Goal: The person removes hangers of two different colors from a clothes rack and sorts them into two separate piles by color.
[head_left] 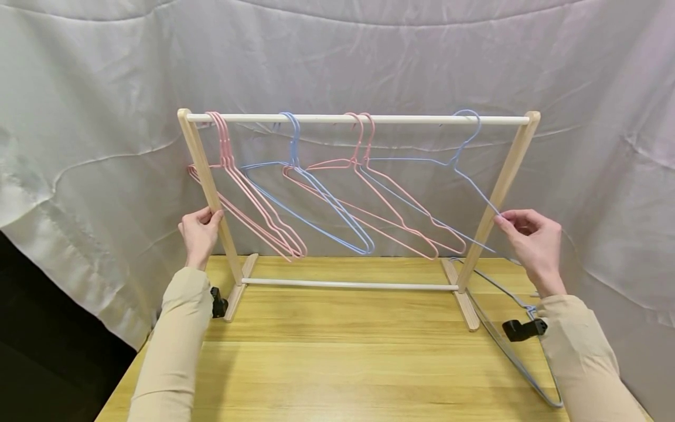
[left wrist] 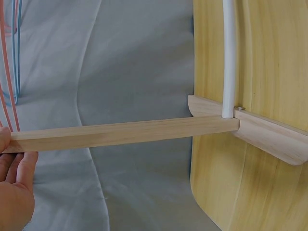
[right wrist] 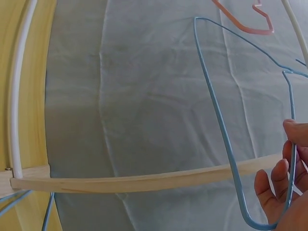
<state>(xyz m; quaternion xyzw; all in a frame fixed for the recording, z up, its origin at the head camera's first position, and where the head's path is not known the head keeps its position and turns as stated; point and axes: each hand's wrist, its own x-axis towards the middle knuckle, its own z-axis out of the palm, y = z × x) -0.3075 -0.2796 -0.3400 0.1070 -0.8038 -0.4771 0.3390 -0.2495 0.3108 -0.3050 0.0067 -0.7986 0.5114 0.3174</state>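
A wooden clothes rack (head_left: 358, 119) with a white top bar stands on the table. My left hand (head_left: 200, 234) grips its left wooden post (left wrist: 120, 134), thumb on one side and fingers on the other. With thumb and fingers, my right hand (head_left: 535, 243) pinches the shoulder of a blue hanger (right wrist: 216, 106), whose hook sits over the bar near the right end. Several pink hangers (head_left: 263, 205) hang bunched at the left. Blue hangers (head_left: 337, 208) hang to the right of them, then two pink hangers (head_left: 392, 205) near the middle.
More blue-grey hangers (head_left: 519, 363) lie on the table at the right, partly under my right forearm. The rack's feet (head_left: 461, 299) rest on the wooden table (head_left: 337, 351), joined by a lower white bar (head_left: 348, 285). A grey curtain (head_left: 337, 58) hangs close behind.
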